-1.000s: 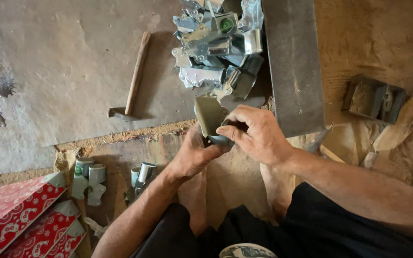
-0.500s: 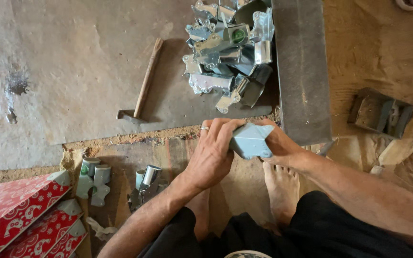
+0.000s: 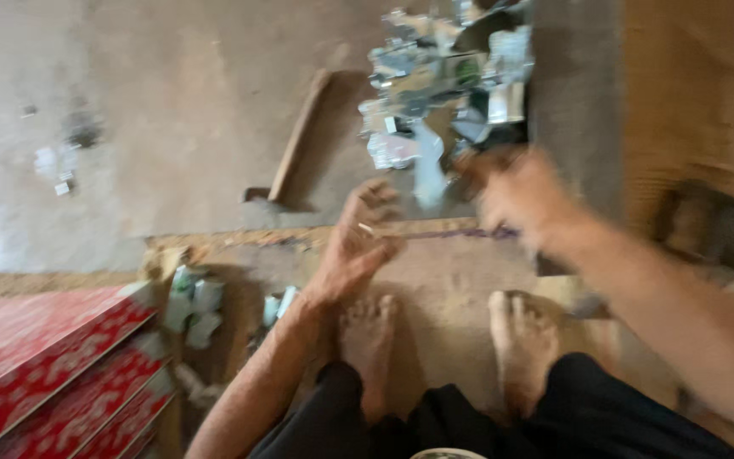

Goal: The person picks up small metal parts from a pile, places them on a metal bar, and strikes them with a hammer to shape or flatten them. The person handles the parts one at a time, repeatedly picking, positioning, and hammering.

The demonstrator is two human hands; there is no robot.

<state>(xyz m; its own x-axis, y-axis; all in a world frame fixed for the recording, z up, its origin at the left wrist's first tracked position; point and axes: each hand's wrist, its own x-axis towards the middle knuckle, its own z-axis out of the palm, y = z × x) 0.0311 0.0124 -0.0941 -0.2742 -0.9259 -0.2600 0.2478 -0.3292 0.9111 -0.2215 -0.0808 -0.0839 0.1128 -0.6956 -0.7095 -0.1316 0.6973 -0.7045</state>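
The whole view is motion-blurred. My left hand (image 3: 357,246) hovers above the dirt-covered board (image 3: 443,272) with its fingers spread and nothing in it. My right hand (image 3: 513,194) is stretched up to the lower edge of a pile of folded silver, pale blue and green scraps (image 3: 439,76). A pale blue piece (image 3: 427,174) hangs at the pile's bottom, just left of my right fingers. The blur hides whether those fingers touch or hold anything. My bare feet (image 3: 367,340) rest on the board below the hands.
A hammer with a wooden handle (image 3: 299,136) lies on the concrete floor left of the pile. A long grey slab (image 3: 575,102) runs along the pile's right side. Red patterned boxes (image 3: 36,365) are stacked at lower left, with small pale containers (image 3: 193,302) beside them.
Both hands were closed together around a pale blue folded piece. They have now parted: the left hand has opened and the right hand has swung up to the pile. The camera has shifted.
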